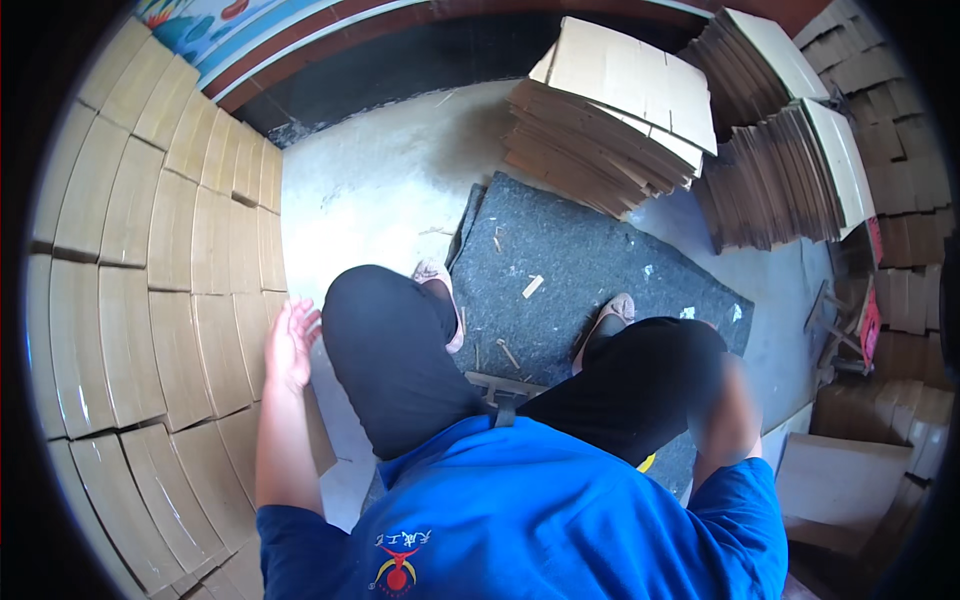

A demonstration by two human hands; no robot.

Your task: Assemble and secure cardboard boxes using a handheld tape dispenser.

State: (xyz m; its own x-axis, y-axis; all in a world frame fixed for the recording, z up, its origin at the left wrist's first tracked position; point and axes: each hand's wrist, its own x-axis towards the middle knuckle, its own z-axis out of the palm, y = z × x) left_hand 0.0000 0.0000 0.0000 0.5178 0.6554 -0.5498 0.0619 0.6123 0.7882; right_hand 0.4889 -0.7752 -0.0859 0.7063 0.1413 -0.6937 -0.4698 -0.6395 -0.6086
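Cartons (pixel 132 335) matt cardboard, glossy in streaks; flat stack (pixel 630 85) matt, rough-edged cardboard; mat (pixel 580 250) rough, felt-like cloth; floor (pixel 350 200) smooth, faintly shiny; trousers (pixel 385 350) matt cloth; shirt (pixel 560 490) smooth cloth.

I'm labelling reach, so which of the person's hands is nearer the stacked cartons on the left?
Left. The left hand is close beside the stacked cartons, contact unclear; the blurred right hand is farther off, by the right knee.

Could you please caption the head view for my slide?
A bare, open left hand near stacked rectangular brown cardboard boxes.
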